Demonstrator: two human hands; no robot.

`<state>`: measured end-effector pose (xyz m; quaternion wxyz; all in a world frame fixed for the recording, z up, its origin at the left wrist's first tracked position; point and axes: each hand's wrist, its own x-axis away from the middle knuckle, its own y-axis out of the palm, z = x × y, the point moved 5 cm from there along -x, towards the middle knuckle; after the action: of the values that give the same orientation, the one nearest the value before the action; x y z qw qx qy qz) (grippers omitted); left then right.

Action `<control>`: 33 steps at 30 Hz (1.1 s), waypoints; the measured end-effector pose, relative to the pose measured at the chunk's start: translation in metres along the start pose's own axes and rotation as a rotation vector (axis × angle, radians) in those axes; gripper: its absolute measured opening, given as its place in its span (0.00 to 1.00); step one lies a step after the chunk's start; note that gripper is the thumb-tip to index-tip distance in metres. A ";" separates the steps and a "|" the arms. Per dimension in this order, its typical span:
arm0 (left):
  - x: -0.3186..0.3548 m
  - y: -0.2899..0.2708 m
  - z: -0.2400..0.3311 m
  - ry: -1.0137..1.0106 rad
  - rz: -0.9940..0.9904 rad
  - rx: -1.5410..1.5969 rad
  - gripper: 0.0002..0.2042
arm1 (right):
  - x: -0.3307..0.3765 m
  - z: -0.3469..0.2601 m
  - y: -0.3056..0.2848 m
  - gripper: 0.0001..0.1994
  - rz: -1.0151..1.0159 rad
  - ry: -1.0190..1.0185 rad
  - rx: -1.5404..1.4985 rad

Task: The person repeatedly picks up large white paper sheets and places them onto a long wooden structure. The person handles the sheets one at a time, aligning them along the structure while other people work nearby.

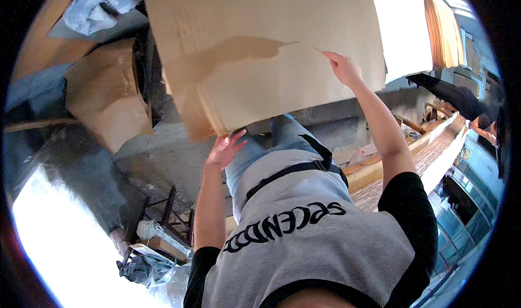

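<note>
A large sheet of brown cardboard [282,80] spreads out in front of me, its near left corner bent down. At that corner my left hand [221,151] touches the lower edge, its fingers stretched apart. Above the right part of the sheet, my right hand [345,69] is closed in a pinch. Between its fingertips is a thin, pale, pointed stick [319,50], whose exact kind I cannot make out. The shadow of this hand and stick falls across the cardboard.
Folded brown cardboard [108,91] and a crumpled plastic bag [97,7] lie at the left. Wooden beams [374,169] run along the right. A person in dark clothing [456,93] is at the far right. White cord [149,230] lies at the lower left.
</note>
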<state>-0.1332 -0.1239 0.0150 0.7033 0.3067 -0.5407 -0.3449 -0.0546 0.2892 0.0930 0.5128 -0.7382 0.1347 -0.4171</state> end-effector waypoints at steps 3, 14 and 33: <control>-0.033 0.024 -0.048 0.052 0.205 0.013 0.25 | 0.008 0.033 -0.007 0.15 -0.031 0.042 0.017; -0.089 0.028 -0.115 0.208 0.813 -0.059 0.17 | 0.030 0.130 -0.021 0.16 -0.010 -0.060 0.057; -0.098 0.045 -0.138 0.181 0.588 0.233 0.16 | 0.084 0.178 0.027 0.15 -0.150 -0.234 0.229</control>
<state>-0.0096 -0.0097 -0.0340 0.7782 0.2451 -0.5772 -0.0340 0.1373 0.3394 0.0878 0.5732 -0.7262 -0.0297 -0.3783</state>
